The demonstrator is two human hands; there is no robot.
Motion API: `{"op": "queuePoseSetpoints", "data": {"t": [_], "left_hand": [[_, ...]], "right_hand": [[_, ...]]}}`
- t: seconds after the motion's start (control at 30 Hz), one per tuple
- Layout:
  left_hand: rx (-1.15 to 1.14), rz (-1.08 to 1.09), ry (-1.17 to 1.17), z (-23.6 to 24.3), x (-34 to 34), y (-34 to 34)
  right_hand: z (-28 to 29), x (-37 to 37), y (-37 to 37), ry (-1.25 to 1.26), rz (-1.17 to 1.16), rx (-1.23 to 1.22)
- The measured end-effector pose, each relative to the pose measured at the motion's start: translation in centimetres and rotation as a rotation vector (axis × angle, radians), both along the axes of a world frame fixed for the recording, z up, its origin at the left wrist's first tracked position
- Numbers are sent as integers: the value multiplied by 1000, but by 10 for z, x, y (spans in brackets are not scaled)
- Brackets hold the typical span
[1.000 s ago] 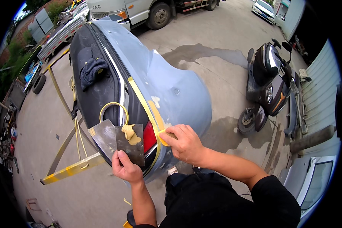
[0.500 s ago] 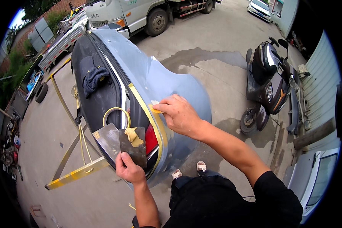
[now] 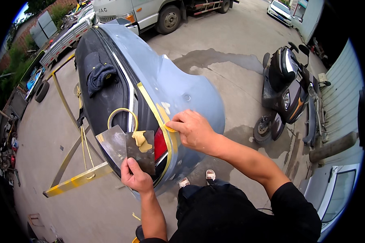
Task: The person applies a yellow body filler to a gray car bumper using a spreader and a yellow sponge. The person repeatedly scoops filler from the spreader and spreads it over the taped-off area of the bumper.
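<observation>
My left hand [image 3: 137, 176] grips a pair of thin metal plates [image 3: 112, 143], the darker one carrying a blob of tan putty [image 3: 140, 141]. My right hand [image 3: 194, 131] pinches a small yellow spreader [image 3: 170, 128], pressed to the grey-blue car bumper [image 3: 202, 97] along a strip of yellow masking tape [image 3: 145, 97] and tan filler. Behind the plates, a tape roll [image 3: 122, 111] lies on the black trim [image 3: 94, 48] near a red reflector [image 3: 159, 146]. A dark cloth [image 3: 101, 77] rests higher on the trim.
A yellow metal stand [image 3: 79, 181] supports the bumper at left. A scooter [image 3: 288, 89] is parked right, beside a corrugated wall [image 3: 340, 81] and loose door [image 3: 336, 194]. A white truck [image 3: 142, 12], white car [image 3: 280, 12] and loose tyre [image 3: 41, 91] are farther off.
My right hand moved up along the taped edge with the spreader, then came partway back down. My left hand still holds the plates. The view shifted slightly.
</observation>
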State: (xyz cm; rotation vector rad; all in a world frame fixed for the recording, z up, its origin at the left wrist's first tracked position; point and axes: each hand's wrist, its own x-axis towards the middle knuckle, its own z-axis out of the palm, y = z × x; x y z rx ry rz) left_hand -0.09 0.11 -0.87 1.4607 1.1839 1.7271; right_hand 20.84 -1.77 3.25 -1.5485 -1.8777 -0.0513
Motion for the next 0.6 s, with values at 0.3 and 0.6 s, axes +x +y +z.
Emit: {"op": "queuePoseSetpoints", "data": {"t": [0.3,0.6], "left_hand": [[-14,4,-22,0,-1,-1],[-5,24,6,0,-1,1]], "right_hand": [[-26,-33,-56,-117,-30,57],[-40,-35,-72,176,11,-21]]}}
